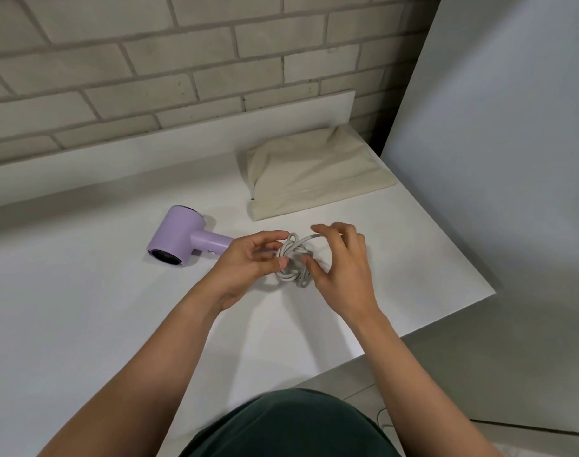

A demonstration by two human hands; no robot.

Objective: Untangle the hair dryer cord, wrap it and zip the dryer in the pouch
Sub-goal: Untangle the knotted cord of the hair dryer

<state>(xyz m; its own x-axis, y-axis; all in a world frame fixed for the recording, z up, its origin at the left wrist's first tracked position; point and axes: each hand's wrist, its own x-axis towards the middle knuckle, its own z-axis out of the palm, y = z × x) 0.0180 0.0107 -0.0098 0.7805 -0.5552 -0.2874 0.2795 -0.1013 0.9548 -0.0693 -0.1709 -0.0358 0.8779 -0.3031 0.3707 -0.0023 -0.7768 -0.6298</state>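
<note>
A lilac hair dryer (182,239) lies on its side on the white table (83,324), its handle pointing right toward my hands. Its white cord (293,262) is bunched in a tangled knot of loops just right of the handle's end. My left hand (248,263) pinches the left side of the tangle with thumb and fingers. On the right side, my right hand (342,268) grips a strand that arches over the top of the knot. A beige fabric pouch (314,173) lies flat behind my hands, toward the table's back right corner.
A grey brick wall with a low white ledge (169,150) runs along the back of the table. A white panel (499,159) stands at the right. The table's right edge (446,318) runs diagonally close to my right forearm.
</note>
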